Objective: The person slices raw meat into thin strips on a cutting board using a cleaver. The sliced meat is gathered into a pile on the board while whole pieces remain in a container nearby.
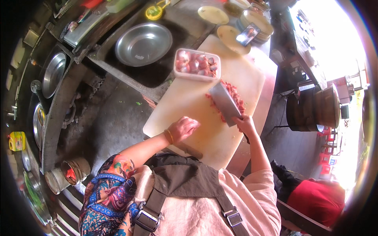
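Note:
My right hand grips the handle of a broad-bladed cleaver at the right side of a white cutting board. The blade lies across a heap of small cut pieces of red meat, which shows on both sides of it. My left hand, with a yellow band at its wrist, is over the board's near left part, its fingers curled; whether it holds anything is unclear. A white plastic container of whole dark red meat pieces, probably gizzards, stands near the board's far left edge.
A wide metal basin sits beyond the board to the left, near a yellow strainer. Stacked plates and a phone are at the far right. A person in a red top is at the lower right.

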